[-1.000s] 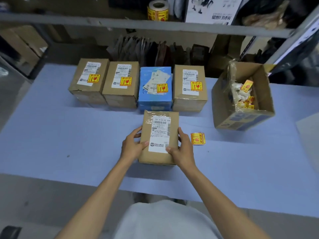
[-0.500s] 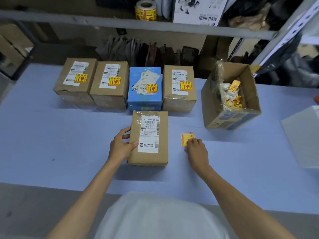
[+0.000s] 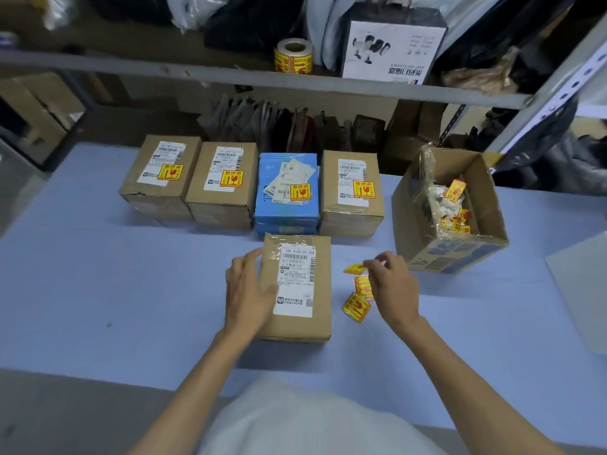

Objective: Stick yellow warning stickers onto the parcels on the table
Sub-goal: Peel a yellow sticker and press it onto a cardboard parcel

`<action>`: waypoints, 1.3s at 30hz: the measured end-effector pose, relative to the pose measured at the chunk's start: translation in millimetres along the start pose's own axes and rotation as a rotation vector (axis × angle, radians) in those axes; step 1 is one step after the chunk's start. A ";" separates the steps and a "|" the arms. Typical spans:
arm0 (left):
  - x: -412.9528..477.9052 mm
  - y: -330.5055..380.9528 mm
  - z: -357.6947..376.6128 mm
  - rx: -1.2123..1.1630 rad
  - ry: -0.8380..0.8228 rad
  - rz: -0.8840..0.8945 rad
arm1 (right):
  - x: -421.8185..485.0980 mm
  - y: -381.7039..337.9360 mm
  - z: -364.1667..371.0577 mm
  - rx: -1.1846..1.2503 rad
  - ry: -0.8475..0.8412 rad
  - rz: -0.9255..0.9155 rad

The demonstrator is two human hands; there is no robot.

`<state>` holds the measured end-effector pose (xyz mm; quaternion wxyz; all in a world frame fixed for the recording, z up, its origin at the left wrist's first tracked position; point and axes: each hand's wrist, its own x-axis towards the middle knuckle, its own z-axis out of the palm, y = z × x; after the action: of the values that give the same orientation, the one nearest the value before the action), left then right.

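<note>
The one parcel (image 3: 297, 326) without a sticker is lying on the table (image 3: 98, 290) straight in front of the person. Its long axis is running away from the body, and its far end is sitting just short of the back row (image 3: 223, 192) of four parcels, each already wearing a yellow sticker. The left hand (image 3: 249, 293) is resting over its left edge. Its fingers are loose and nearly straight and its thumb is lying onto the white label (image 3: 297, 280), so it is steadying the parcel rather than gripping it.

The right hand (image 3: 392, 287) is hovering just right of the parcel, thumb and forefinger pinching one sticker (image 3: 353, 268) by its edge. The sticker appears to be lifting off the table. Two loose stickers (image 3: 356, 307) are lying flat beside and below that hand.

The parcel is lying to the left of the pinching fingers, so the carry is looking like a short sideways one for the right hand, which is both nearer and already loaded. On the back row the stickers are sitting at the label's lower right corner. The same corner here is facing the right hand, and the left thumb is not covering it.

The strip of table between the parcel's right edge and the loose stickers is lying open. The carton (image 3: 450, 254) is standing near, beyond the right hand and off that path.
</note>
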<state>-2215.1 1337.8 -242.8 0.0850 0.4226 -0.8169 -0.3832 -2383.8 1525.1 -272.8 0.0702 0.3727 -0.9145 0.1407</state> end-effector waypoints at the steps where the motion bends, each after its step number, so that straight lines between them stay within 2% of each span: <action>1: -0.1 8.8 0.5 -0.062 0.030 0.067 | 3.0 -9.1 -6.9 0.123 0.118 0.030; 3: -0.4 32.6 -2.4 -0.316 -0.074 0.037 | 5.6 -34.0 -21.5 0.307 0.286 0.016; 6: 3.5 58.8 -7.3 -0.674 -0.371 -0.175 | 5.2 -64.1 -32.8 0.539 0.237 -0.106; 8: 8.7 62.6 -10.3 -0.744 -0.378 -0.189 | 5.4 -73.8 -37.5 0.696 0.170 -0.058; 12: 11.4 56.2 -16.4 -0.701 -0.295 -0.161 | 8.8 -90.1 -49.3 1.074 -0.008 0.261; 14: 9.8 53.6 -16.7 -0.697 -0.280 -0.140 | 10.8 -93.9 -50.1 1.142 -0.012 0.341; 20: 14.3 43.1 -23.3 -0.675 -0.281 -0.123 | 17.7 -96.1 -48.1 1.169 -0.025 0.410; 25: 19.2 37.2 -31.9 -0.601 -0.385 -0.074 | 25.3 -94.8 -51.6 1.218 -0.060 0.391; 35: 18.5 36.1 -45.2 -0.514 -0.554 -0.050 | 40.6 -90.7 -52.6 1.165 -0.186 0.348; 37: 18.2 36.2 -46.2 -0.502 -0.568 -0.045 | 41.1 -91.7 -51.8 1.114 -0.179 0.326; 39: 17.7 36.3 -45.7 -0.533 -0.557 -0.058 | 38.2 -92.0 -49.2 0.897 -0.086 0.242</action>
<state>-2227.7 1311.8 -189.2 -0.0442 0.2881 -0.6683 -0.6844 -2345.3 1452.3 -198.2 -0.1529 0.2624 -0.8024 0.5137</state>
